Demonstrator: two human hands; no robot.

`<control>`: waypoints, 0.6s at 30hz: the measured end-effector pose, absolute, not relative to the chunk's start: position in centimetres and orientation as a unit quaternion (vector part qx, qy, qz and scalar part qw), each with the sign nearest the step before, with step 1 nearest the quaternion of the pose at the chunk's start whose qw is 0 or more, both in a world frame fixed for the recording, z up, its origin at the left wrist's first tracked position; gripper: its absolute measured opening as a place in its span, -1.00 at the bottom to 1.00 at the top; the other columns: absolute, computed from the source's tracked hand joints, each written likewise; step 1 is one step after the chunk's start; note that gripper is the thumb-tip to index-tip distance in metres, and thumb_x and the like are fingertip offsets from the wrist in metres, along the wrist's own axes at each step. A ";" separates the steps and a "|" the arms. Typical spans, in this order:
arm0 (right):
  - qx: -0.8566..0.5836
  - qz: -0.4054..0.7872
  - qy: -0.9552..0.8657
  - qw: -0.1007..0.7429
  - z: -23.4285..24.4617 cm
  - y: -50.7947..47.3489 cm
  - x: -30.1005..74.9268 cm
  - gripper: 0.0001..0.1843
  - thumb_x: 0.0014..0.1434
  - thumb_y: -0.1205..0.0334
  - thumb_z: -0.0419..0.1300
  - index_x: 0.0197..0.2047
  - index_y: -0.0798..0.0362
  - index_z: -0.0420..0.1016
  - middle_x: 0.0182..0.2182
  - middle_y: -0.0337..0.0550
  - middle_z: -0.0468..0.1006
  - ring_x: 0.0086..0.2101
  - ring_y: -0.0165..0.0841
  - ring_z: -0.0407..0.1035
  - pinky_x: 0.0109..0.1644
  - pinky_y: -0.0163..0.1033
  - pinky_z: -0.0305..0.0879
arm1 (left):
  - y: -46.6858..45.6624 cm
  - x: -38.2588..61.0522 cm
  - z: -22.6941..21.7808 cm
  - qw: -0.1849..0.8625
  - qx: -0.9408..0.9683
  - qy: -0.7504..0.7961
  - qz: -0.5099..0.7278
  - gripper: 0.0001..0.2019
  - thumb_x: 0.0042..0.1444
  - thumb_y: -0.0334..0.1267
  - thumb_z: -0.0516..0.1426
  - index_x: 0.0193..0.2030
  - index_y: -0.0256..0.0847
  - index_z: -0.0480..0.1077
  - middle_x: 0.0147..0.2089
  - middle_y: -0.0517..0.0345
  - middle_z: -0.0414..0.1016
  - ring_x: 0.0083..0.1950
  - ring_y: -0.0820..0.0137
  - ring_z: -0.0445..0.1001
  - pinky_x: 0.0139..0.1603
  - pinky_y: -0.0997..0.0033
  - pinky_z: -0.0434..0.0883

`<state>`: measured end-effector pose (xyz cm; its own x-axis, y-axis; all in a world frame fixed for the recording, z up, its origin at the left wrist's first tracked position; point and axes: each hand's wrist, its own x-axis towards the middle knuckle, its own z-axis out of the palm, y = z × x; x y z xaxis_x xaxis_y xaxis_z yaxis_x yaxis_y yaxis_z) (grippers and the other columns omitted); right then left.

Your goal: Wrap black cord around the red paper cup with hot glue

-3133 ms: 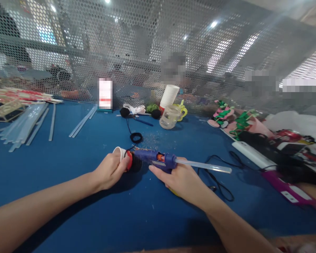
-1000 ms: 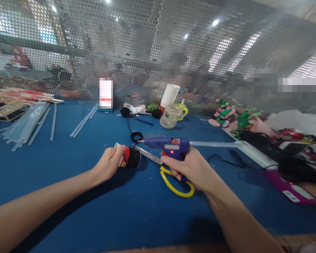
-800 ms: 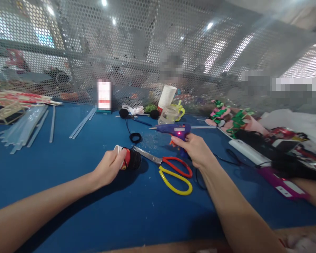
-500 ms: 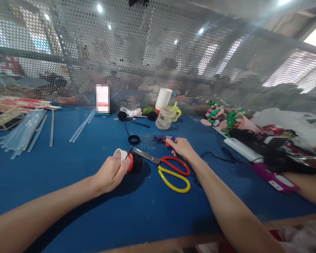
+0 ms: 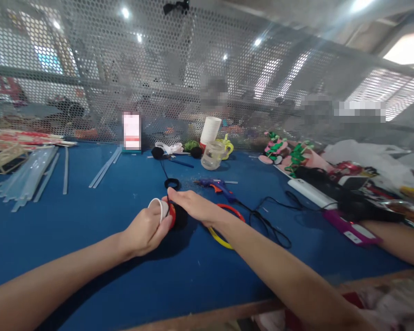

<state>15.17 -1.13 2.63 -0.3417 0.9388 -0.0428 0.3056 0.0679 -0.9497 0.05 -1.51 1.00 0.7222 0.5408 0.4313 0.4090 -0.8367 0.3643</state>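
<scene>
My left hand (image 5: 143, 232) grips a paper cup (image 5: 156, 204), fingers inside its white mouth and thumb on the red outside. Black yarn (image 5: 180, 217) is wound round the cup's lower end. At the rim, my right hand (image 5: 196, 206) pinches the strand of yarn against the cup, its fingers closed. A small ring of black yarn (image 5: 172, 184) lies just beyond. The blue glue gun (image 5: 219, 186) rests on the table past my right hand. Under my right wrist are the scissors (image 5: 221, 240) with red and yellow handles, their blades hidden.
Glue sticks (image 5: 34, 172) lie at left. A phone (image 5: 131, 131) stands by the mesh screen (image 5: 179, 82). A clear plastic jar (image 5: 212, 155) and stacked paper cups (image 5: 211, 129) are at the back. Rightward are craft flowers (image 5: 278, 149), a black cable (image 5: 272, 227) and another person's arm (image 5: 396, 239).
My right hand has let go of the glue gun, leaving it on the table, and come left to the cup's rim and yarn. My left hand still holds the cup.
</scene>
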 end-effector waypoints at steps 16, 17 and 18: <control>-0.408 0.482 -0.518 0.577 3.1 -1.3 17.4 -0.86 0.00 0.21 0.05 -0.49 0.11 0.25 -0.55 -0.29 0.34 -0.55 -0.55 0.19 -0.47 -0.39 0.10 | -1.1 1.2 1.5 0.566 0.627 0.466 0.262 -0.66 -0.01 -0.08 -0.14 -0.66 -0.26 0.07 -0.68 0.32 0.00 -0.64 0.58 -0.01 -0.63 0.54 -0.01; -0.407 0.476 -0.522 0.579 3.2 -1.4 17.4 -0.86 0.00 0.21 0.05 -0.49 0.11 0.24 -0.56 -0.30 0.34 -0.56 -0.56 0.18 -0.48 -0.39 0.10 | -1.1 1.3 1.4 0.581 0.611 0.469 0.263 -0.68 -0.02 -0.09 -0.13 -0.65 -0.26 0.09 -0.68 0.33 0.01 -0.64 0.58 0.00 -0.63 0.55 -0.01; -0.407 0.469 -0.525 0.583 3.3 -1.5 17.4 -0.86 0.00 0.22 0.05 -0.49 0.11 0.24 -0.57 -0.30 0.33 -0.57 -0.56 0.17 -0.49 -0.39 0.09 | -1.1 1.3 1.3 0.591 0.600 0.470 0.264 -0.70 -0.03 -0.10 -0.11 -0.64 -0.26 0.10 -0.68 0.33 0.02 -0.64 0.58 0.01 -0.63 0.55 0.00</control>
<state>17.42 -1.46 3.26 0.0094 0.9730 0.2306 -0.1189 0.2301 -0.9659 1.30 -1.08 1.34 0.4187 0.8765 -0.2376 0.2516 0.1394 0.9577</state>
